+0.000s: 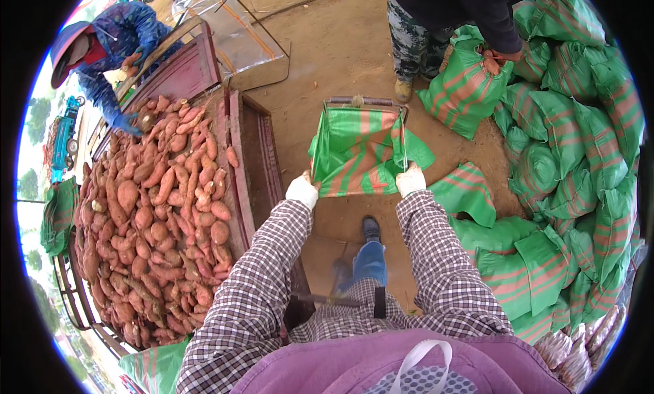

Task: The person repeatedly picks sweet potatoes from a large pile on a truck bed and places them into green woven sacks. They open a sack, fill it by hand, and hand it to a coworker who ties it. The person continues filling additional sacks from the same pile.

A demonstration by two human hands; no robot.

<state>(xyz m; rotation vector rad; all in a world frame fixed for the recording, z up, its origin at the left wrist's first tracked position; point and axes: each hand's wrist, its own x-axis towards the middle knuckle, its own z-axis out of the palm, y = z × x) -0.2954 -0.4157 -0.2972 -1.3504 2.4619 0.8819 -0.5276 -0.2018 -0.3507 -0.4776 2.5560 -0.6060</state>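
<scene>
A green woven sack (357, 153) with orange stripes hangs wide-mouthed on a metal frame (364, 101) before me. My left hand (302, 190), in a white glove, grips the near left corner of its rim. The near right corner is in my right hand (411, 180), gloved the same way. Between the two hands the sack's near edge is stretched almost straight. Striped cloth lines the visible inside, and I cannot see how deep it goes. Just right of my right hand, a loose green sack (467, 192) lies on the ground.
Sweet potatoes (158, 225) are heaped on a truck bed with a red metal side (245, 153) at left. A person (117, 61) in blue gloves handles them. Another person (449, 15) holds the top of a filled sack (467, 87). Filled sacks (572, 123) are piled at right.
</scene>
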